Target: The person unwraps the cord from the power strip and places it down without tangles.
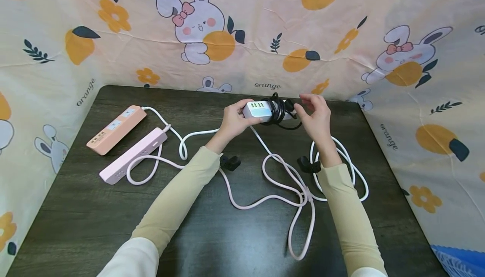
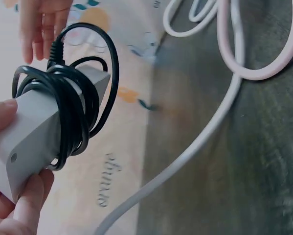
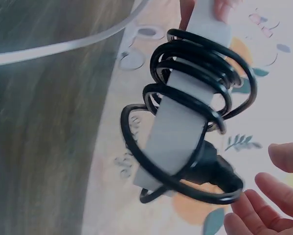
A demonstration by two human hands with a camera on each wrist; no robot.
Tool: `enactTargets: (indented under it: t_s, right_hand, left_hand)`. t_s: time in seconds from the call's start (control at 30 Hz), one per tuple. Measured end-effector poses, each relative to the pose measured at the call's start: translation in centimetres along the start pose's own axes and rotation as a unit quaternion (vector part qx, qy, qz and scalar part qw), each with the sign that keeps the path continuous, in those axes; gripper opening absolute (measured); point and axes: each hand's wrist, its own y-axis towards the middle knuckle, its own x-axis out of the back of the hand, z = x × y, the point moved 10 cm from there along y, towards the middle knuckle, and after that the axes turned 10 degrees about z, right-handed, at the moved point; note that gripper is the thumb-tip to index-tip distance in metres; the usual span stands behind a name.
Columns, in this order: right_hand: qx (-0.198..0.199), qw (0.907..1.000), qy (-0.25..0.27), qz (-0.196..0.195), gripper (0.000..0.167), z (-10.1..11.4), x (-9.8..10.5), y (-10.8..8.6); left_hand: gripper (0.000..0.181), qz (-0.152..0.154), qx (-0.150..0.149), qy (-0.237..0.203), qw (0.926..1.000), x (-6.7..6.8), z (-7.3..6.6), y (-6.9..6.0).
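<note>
A white block-shaped USB charger (image 1: 259, 109) with several ports is held above the back of the table. Its black power cord (image 1: 278, 110) is wound round it in several loops. My left hand (image 1: 235, 119) grips one end, thumb and fingers on opposite sides. In the right wrist view, the cord's black plug (image 3: 207, 164) lies against the charger's other end, inside a loose loop. My right hand (image 1: 316, 115) is beside that end, its fingers loosely spread. The right wrist view shows these fingers (image 3: 263, 208) close to the plug, holding nothing; whether they touch the cord I cannot tell.
On the dark table (image 1: 197, 235), an orange-pink power strip (image 1: 116, 129) and a pale pink power strip (image 1: 133, 155) lie at the left. A white cord (image 1: 358, 171) and a pink cord (image 1: 301, 243) loop across the middle and right. Patterned cloth (image 1: 265, 37) hangs behind.
</note>
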Motion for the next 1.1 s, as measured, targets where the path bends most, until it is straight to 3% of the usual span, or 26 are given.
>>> enactTargets:
  t_s: [0.2,0.5,0.83,1.1]
  right_hand:
    - [0.024,0.9996,0.015,-0.003,0.027,2.6,-0.4,0.4]
    - [0.064,0.9965,0.053,-0.011,0.028,6.0,-0.6,1.0]
    - [0.086,0.9932,0.072,0.03,0.026,8.4,-2.3,1.8]
    - [0.067,0.9902,0.073,0.099,0.02,9.7,-5.0,2.4]
  left_hand:
    - [0.053,0.0,0.002,-0.065,0.9979,2.6,-1.0,-1.3]
    - [0.055,-0.017,-0.002,-0.079,0.9967,7.0,-3.2,-3.5]
    - [0.057,-0.049,0.005,-0.149,0.9877,10.4,-2.1,-5.9]
    - [0.048,-0.076,-0.02,-0.157,0.9845,12.5,-2.0,-8.1]
